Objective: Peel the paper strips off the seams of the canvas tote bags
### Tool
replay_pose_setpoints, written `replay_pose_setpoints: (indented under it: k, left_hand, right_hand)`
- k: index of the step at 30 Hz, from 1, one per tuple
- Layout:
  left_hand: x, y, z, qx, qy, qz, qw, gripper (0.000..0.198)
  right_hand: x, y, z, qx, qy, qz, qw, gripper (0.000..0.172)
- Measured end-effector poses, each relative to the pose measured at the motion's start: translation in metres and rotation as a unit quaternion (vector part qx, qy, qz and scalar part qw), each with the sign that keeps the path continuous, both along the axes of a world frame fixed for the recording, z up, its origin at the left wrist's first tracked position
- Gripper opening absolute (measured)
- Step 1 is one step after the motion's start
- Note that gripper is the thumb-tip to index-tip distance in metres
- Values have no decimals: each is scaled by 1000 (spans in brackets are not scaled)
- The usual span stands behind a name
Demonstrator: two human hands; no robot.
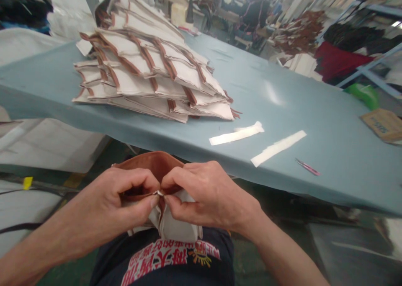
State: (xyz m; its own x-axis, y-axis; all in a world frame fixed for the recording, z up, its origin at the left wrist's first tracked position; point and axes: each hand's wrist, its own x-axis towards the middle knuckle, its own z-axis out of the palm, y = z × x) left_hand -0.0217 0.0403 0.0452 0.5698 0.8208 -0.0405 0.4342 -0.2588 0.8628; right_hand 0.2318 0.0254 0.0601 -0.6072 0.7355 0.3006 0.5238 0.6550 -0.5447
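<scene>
A brown and off-white fabric bag (180, 226) is held up against my dark printed apron (169, 261). Thumb and fingers of my left hand (125, 196) pinch its edge from the left. From the right, my right hand (204, 194) pinches the same edge, the fingertips of both hands almost touching. A small pale bit shows between the thumbs; I cannot make out what it is. The bag's brown upper part (153, 164) stands open behind the fingers. Its lower part is partly hidden by my hands.
A large pile of off-white pieces with brown trim (150, 68) lies on the blue-green table (248, 93). Two pale strips (237, 134) and pink-handled thread snips (308, 167) lie near its front edge. At the right are a cardboard piece (383, 124) and a green object (364, 95).
</scene>
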Motion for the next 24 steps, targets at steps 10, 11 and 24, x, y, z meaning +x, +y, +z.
replay_pose_setpoints:
  k: [10, 11, 24]
  left_hand:
    - [-1, -1, -3, -16, -7, 10, 1000, 25]
    - [0, -2, -3, -18, -13, 10, 1000, 23]
    - [-10, -16, -26, -96, -66, 39, 992, 31]
  right_hand:
    - [-1, 0, -5, -52, 93, 0, 994, 11]
    - [0, 1, -6, -75, 113, 11, 991, 11]
    - [4, 5, -13, -156, 133, 62, 977, 13]
